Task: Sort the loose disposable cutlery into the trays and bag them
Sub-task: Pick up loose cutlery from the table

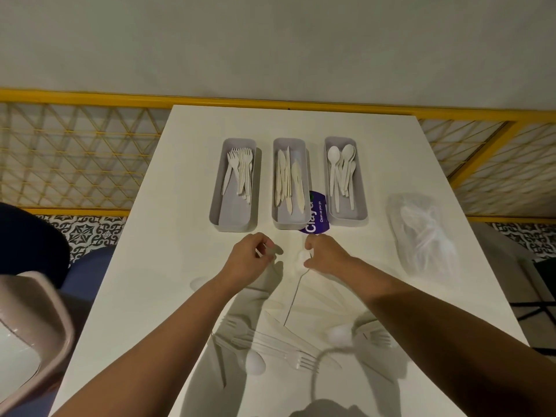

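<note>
loose cutlery (301, 361) judged light, thin, slick and brittle — best pinched mid-handle; left hand (251, 255) and right hand (326, 254) each pinch one item of it, type unclear.

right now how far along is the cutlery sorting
Done: the fork tray, knife tray and spoon tray hold sorted batches; a clear bag holds some cutlery. In hand: the left hand and right hand each pinch a white piece. Left: loose cutlery nearby.
</note>
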Demonstrator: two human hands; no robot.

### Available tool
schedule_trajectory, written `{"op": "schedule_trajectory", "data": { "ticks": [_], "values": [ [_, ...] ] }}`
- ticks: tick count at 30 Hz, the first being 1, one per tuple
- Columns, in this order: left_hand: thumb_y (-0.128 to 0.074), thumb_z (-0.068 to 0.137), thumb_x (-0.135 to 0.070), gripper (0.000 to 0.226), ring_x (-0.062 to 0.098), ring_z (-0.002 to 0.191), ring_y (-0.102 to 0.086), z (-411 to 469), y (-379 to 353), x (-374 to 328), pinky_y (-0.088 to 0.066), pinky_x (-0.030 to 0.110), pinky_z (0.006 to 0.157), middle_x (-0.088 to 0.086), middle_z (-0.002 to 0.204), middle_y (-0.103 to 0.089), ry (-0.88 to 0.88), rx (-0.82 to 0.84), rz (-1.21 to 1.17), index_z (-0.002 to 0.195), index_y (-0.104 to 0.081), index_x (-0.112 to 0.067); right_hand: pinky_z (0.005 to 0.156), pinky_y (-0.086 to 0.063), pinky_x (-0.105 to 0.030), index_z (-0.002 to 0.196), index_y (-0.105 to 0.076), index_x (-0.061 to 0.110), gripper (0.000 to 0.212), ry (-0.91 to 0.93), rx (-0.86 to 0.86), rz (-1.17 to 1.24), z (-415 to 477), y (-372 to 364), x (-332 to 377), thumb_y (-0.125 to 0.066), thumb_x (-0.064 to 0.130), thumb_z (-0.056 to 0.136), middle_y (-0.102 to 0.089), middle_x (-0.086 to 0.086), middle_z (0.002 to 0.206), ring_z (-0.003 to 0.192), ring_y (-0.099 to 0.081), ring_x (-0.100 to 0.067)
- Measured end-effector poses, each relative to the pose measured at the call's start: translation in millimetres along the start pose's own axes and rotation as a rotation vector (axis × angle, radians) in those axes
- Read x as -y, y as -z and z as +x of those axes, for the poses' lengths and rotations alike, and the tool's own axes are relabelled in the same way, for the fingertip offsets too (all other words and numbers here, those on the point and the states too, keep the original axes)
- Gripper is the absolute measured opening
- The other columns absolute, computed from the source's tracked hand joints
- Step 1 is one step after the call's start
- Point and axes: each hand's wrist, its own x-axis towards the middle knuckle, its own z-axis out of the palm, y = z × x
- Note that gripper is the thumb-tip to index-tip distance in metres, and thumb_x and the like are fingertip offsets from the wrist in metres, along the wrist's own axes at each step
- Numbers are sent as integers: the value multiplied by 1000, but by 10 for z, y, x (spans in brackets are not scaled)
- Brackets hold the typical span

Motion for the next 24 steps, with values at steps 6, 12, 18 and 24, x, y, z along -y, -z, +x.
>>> {"op": "schedule_trajectory", "data": {
  "ticks": [6,12,18,24],
  "values": [
    [-56,89,-3,9,3,63,-50,-106,-93,9,-38,2,55,-20,74,-51,-9,21,-17,92,-58,-11,90,-46,-30,114,-57,1,24,-72,-103,3,-40,-81,-45,-53,6,91,-60,-15,119,109,-58,-29],
    [-60,88,-12,18,16,82,-54,-95,-234,-7,-45,21,76,4,104,-54,24,61,8,105,-57,-7,80,-44,-30,101,-63,-1,17,2,-133,59,-153,107,-49,-50,5,91,-63,-18,111,103,-59,-31],
    [-47,96,-34,26,14,79,-53,-110,-415,-250,-40,25,71,-3,97,-55,-26,199,-79,111,-52,-14,76,-43,-31,96,-63,2,12,157,-216,102,-436,402,12,-56,10,90,-64,-15,98,84,-53,-19],
    [-33,102,-29,31,8,58,-54,-167,-487,-429,-44,24,62,2,70,-60,-99,233,-219,96,-56,-8,65,-38,-23,110,-58,6,24,214,-207,194,-730,483,-71,-59,21,91,-55,-3,88,78,-51,-17]
  ]
}}
